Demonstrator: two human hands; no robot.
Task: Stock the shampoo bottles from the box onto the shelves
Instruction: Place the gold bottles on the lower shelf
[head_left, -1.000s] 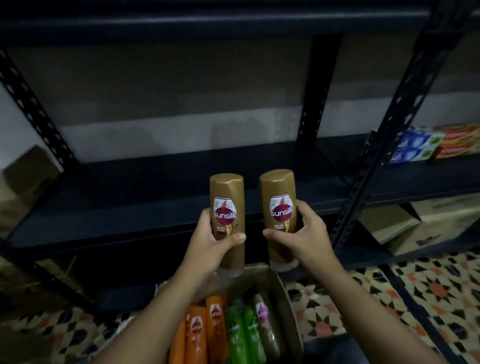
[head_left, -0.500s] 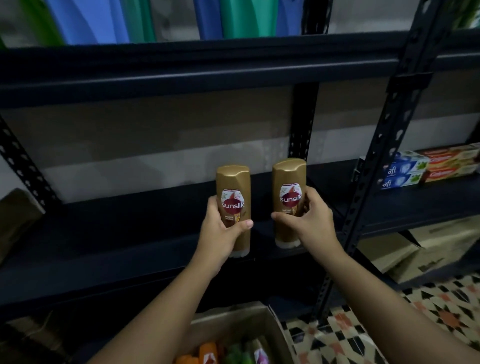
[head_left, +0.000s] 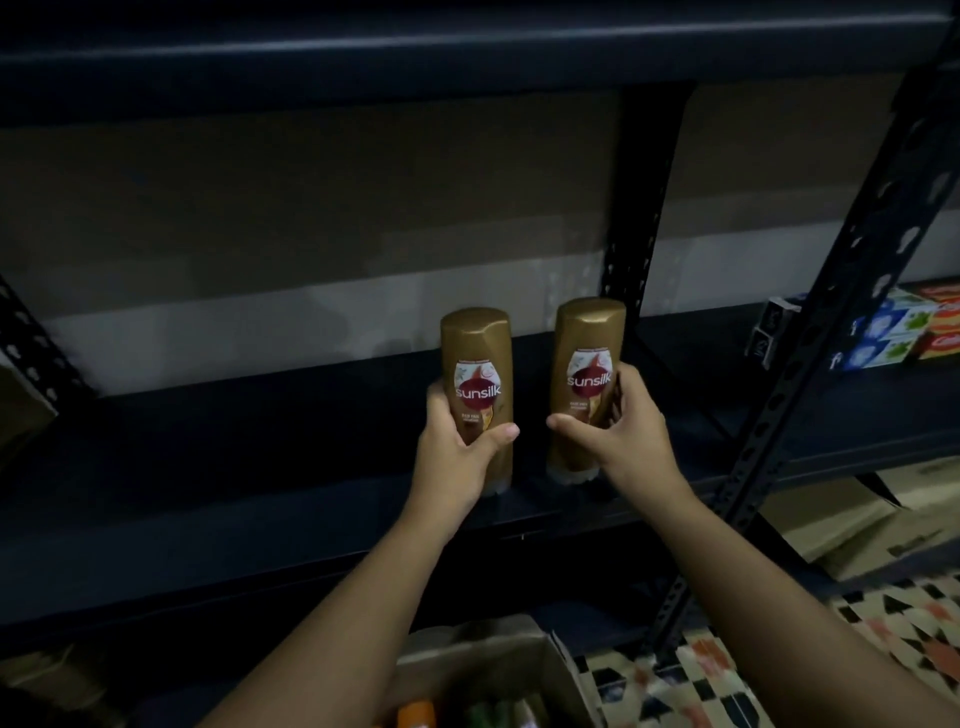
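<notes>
**Setting two gold bottles down on the middle shelf**

Standing cap-down, the left gold bottle (head_left: 480, 395) and right gold bottle (head_left: 587, 384) have travelled up from over the box (head_left: 519, 670) to the dark shelf (head_left: 234, 499), bases at or just above it. The left hand (head_left: 457, 447) and right hand (head_left: 623, 436) each wrap one bottle; release looks next. Toothpaste cartons (head_left: 893, 332) sit far right, patterned floor tiles (head_left: 727, 675) below.

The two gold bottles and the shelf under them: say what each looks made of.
Gold bottles: probably plastic, with a satin metallic-gold finish; soft sheen, moulded tops, printed Sunsilk labels.
Shelf: looks like dark painted metal, matte; its perforated uprights suggest steel racking, though the dim light leaves this uncertain.
</notes>
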